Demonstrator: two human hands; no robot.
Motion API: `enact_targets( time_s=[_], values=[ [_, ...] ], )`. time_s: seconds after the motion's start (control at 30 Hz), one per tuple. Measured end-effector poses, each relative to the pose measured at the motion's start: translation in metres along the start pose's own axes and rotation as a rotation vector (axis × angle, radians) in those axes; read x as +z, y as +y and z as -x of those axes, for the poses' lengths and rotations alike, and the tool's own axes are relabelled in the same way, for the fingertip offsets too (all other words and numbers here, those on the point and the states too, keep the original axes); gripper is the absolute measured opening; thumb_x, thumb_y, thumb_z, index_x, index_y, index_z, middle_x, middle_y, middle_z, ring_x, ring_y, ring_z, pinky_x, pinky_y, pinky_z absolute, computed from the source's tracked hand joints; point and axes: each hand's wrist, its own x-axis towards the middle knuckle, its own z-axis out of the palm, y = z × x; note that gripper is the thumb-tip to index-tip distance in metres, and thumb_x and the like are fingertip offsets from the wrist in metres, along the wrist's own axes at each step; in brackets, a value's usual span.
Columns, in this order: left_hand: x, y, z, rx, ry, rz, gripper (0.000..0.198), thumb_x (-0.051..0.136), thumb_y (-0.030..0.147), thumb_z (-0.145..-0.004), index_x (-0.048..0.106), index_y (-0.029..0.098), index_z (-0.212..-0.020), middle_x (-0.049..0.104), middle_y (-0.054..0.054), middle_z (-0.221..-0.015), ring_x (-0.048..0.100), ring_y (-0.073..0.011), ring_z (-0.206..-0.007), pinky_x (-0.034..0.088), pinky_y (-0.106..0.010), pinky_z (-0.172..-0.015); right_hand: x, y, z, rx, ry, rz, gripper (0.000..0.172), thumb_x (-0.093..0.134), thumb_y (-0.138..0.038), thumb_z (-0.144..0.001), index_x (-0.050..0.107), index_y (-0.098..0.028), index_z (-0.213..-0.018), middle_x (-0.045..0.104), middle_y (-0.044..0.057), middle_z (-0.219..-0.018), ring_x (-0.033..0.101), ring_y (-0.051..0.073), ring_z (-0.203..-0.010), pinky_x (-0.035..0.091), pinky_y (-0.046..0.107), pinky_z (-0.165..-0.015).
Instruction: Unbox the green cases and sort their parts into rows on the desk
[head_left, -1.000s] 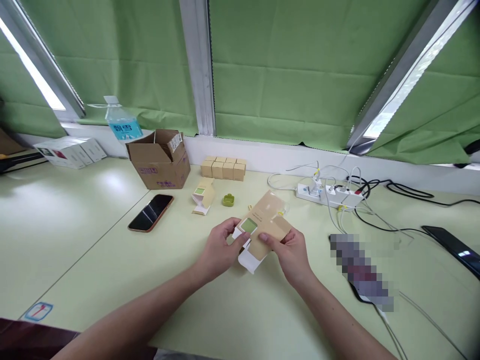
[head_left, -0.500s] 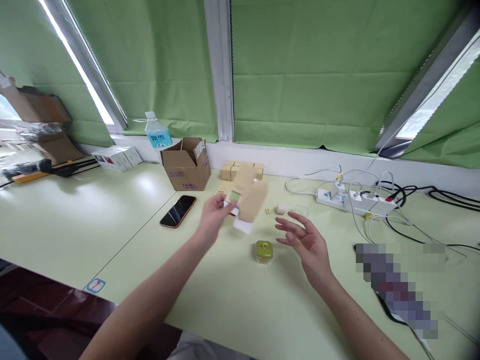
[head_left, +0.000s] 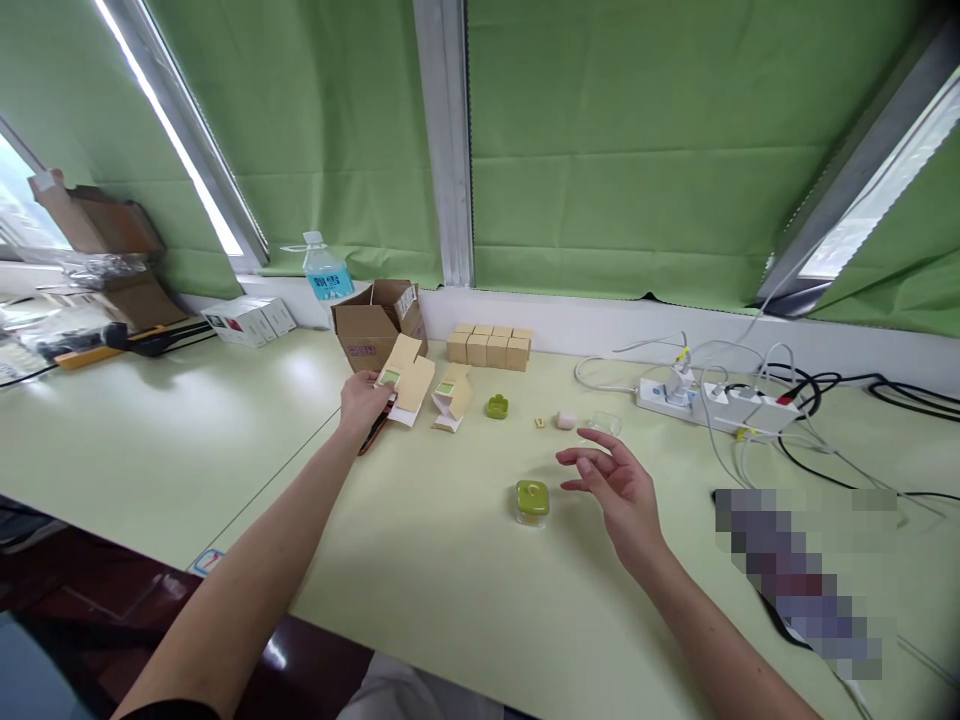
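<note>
My left hand (head_left: 367, 402) pinches an unfolded small cardboard box (head_left: 409, 378) in front of the large brown carton. A phone (head_left: 374, 433) lies partly hidden under that hand. Just to the right stands another opened small box (head_left: 452, 397). My right hand (head_left: 613, 487) hovers above the table, fingers apart, holding nothing. Left of it sits a small clear jar with a green lid (head_left: 532, 502). Farther back are a green flower-shaped piece (head_left: 496, 406), a tiny yellowish piece (head_left: 539, 423), a pale pink piece (head_left: 565, 420) and a clear cup (head_left: 605, 424).
Several small closed boxes (head_left: 489, 348) line up near the wall beside the brown carton (head_left: 369, 325). A water bottle (head_left: 327, 270) stands behind the carton. Power strips (head_left: 709, 402) with tangled cables occupy the back right. White boxes (head_left: 250, 320) sit at the back left.
My left hand has carried the unfolded small box leftward, from mid-table to in front of the carton and over the phone. The green flower-shaped piece now shows. My right hand has hardly moved.
</note>
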Motion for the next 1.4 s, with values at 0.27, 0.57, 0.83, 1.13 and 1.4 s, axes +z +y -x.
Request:
enact_targets(
  time_s=[0.27, 0.57, 0.83, 1.13, 1.4],
  values=[
    [0.021, -0.004, -0.008, -0.048, -0.080, -0.173, 0.036, 0.077, 0.030, -0.085, 0.070, 0.015, -0.116, 0.078, -0.007, -0.082, 0.073, -0.0227, -0.067, 0.057, -0.034, -0.068, 0.001, -0.002, 0.000, 0.008, 0.004, 0.020, 0.055, 0.077, -0.056, -0.090, 0.062, -0.027, -0.134, 0.079, 0.008, -0.102, 0.071, 0.028, -0.107, 0.066, 0.040, -0.075],
    [0.055, 0.003, -0.017, -0.019, -0.238, -0.371, 0.034, 0.068, 0.041, -0.101, 0.068, 0.015, -0.122, 0.072, -0.010, -0.118, 0.072, -0.0231, -0.103, 0.061, -0.042, -0.090, 0.001, -0.001, 0.000, 0.022, -0.013, 0.029, 0.057, 0.078, -0.056, -0.088, 0.061, -0.025, -0.133, 0.078, 0.008, -0.100, 0.071, 0.027, -0.105, 0.063, 0.036, -0.070],
    [0.045, 0.019, 0.009, 0.353, -0.110, -0.554, 0.037, 0.067, 0.030, -0.088, 0.069, 0.011, -0.120, 0.075, -0.025, -0.120, 0.066, -0.0434, -0.120, 0.048, -0.048, -0.103, 0.000, 0.002, -0.001, 0.027, 0.004, 0.070, 0.054, 0.075, -0.056, -0.090, 0.060, -0.026, -0.133, 0.078, 0.008, -0.099, 0.069, 0.027, -0.103, 0.057, 0.033, -0.065],
    [0.058, 0.040, 0.093, 0.775, -0.254, -0.449, 0.034, 0.059, 0.022, -0.091, 0.073, 0.018, -0.121, 0.077, -0.015, -0.118, 0.061, -0.0363, -0.124, 0.045, -0.047, -0.112, -0.007, 0.016, -0.003, 0.022, -0.129, 0.534, 0.036, 0.075, -0.040, -0.085, 0.068, -0.027, -0.118, 0.073, 0.006, -0.109, 0.066, 0.025, -0.099, 0.052, 0.037, -0.078],
    [0.069, 0.071, 0.170, 0.778, -0.801, -0.199, 0.021, 0.068, 0.033, -0.092, 0.083, 0.027, -0.106, 0.079, -0.010, -0.108, 0.068, -0.0319, -0.117, 0.054, -0.042, -0.098, 0.004, 0.014, 0.006, -0.021, -0.373, 0.767, 0.054, 0.089, -0.032, -0.074, 0.066, -0.028, -0.123, 0.071, 0.007, -0.120, 0.061, 0.031, -0.114, 0.048, 0.050, -0.102]
  ],
)
